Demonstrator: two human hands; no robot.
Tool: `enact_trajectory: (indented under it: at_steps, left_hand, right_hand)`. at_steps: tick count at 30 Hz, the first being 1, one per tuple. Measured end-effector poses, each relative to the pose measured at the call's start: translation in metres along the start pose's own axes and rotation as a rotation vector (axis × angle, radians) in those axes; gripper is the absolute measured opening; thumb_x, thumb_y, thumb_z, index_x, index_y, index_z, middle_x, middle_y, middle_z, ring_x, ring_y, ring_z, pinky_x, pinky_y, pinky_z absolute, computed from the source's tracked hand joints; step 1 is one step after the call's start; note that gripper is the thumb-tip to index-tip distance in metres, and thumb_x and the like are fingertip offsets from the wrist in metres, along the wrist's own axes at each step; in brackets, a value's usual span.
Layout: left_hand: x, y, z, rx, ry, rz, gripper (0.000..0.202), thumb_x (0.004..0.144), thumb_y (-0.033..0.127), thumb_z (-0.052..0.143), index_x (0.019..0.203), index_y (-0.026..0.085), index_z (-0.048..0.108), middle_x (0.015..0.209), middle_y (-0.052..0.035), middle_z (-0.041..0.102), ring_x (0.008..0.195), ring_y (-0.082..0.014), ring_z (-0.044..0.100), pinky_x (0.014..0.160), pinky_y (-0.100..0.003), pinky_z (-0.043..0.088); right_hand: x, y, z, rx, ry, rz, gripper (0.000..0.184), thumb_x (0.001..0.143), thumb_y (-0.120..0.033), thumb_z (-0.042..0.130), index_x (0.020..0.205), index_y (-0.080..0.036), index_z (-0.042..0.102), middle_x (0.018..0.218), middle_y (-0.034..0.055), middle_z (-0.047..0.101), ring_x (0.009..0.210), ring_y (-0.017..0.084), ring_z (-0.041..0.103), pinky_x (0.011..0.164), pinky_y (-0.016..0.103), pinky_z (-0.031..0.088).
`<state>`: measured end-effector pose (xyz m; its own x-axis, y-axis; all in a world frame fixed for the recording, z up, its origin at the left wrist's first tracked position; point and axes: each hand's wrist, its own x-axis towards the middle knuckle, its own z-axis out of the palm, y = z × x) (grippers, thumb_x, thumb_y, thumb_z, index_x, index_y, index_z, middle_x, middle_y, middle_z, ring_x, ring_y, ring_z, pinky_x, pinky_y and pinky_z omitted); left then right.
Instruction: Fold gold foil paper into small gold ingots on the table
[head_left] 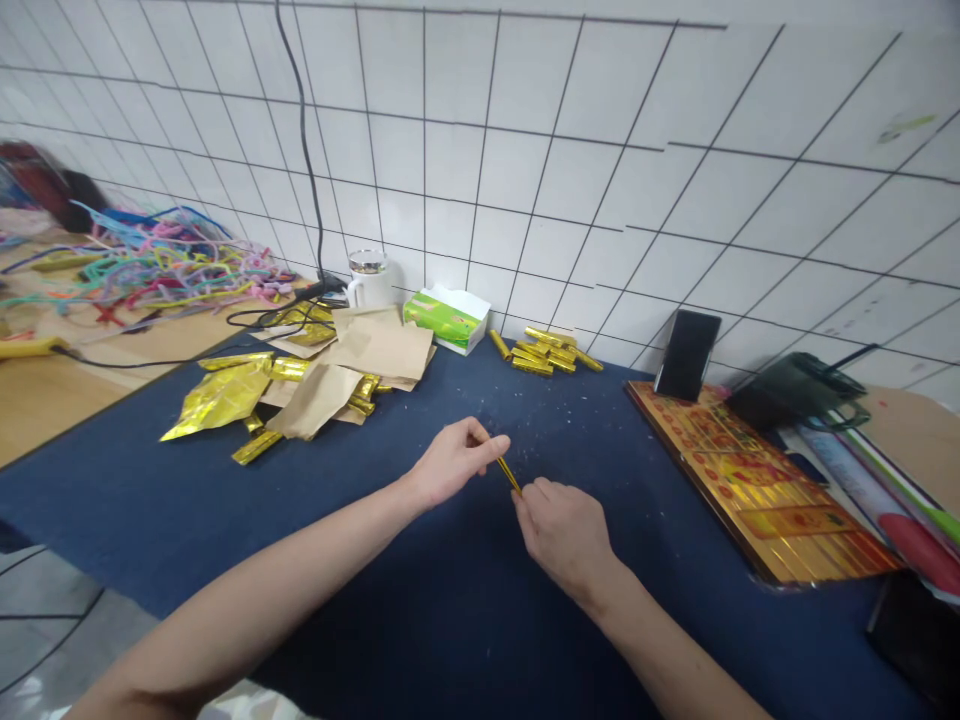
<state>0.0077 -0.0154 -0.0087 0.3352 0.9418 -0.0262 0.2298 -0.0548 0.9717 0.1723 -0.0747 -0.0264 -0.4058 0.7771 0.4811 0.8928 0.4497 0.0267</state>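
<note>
Between my two hands is a thin strip of gold foil paper (510, 474), seen nearly edge-on, slanting down to the right. My left hand (455, 462) pinches its upper end between thumb and fingers. At the lower end, my right hand (564, 525) is closed on it, knuckles up. Both hands are above the dark blue table cover (420, 590). Beyond them, near the wall, lies a small heap of rolled gold foil pieces (546, 350). Whether the strip is folded or rolled is hard to tell.
Brown paper sheets (375, 345) and crumpled gold foil (217, 395) lie left, before a white mug (371, 285) and green tissue pack (448, 320). At right, a phone (688, 353) leans above red-gold printed packets (757, 490). Coloured fuzzy stems (172, 265) cover the wooden table.
</note>
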Motion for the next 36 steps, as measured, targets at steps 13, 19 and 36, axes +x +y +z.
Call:
enact_trajectory:
  at_steps: [13, 19, 36]
  left_hand:
    - [-0.001, 0.002, -0.003, -0.054, -0.328, 0.003, 0.033, 0.078, 0.043, 0.045, 0.059, 0.016, 0.043, 0.047, 0.0049, 0.044, 0.044, -0.0066, 0.038, 0.047, -0.02, 0.031]
    - [-0.01, 0.002, 0.008, -0.112, -0.404, 0.053, 0.034, 0.078, 0.042, 0.048, 0.059, 0.015, 0.045, 0.053, 0.0038, 0.044, 0.049, -0.0076, 0.043, 0.05, -0.02, 0.035]
    - [-0.001, 0.001, -0.004, -0.062, -0.273, 0.043, 0.05, 0.08, 0.055, 0.038, 0.049, 0.016, 0.043, 0.041, 0.0028, 0.044, 0.04, -0.0071, 0.038, 0.045, -0.021, 0.029]
  right_hand:
    - [0.009, 0.0, -0.014, 0.861, -0.444, 0.433, 0.046, 0.085, -0.053, 0.032, 0.06, -0.017, 0.05, 0.052, -0.0028, 0.046, 0.048, 0.009, 0.042, 0.047, 0.022, 0.03]
    - [0.007, -0.006, -0.005, 1.27, -0.488, 0.582, 0.047, 0.081, -0.054, 0.04, 0.055, -0.016, 0.048, 0.042, -0.0056, 0.038, 0.037, 0.006, 0.035, 0.038, 0.019, 0.028]
    - [0.001, -0.001, -0.001, 0.535, -0.263, 0.258, 0.045, 0.089, -0.04, 0.03, 0.052, -0.018, 0.045, 0.048, -0.0019, 0.045, 0.044, 0.009, 0.041, 0.048, 0.024, 0.028]
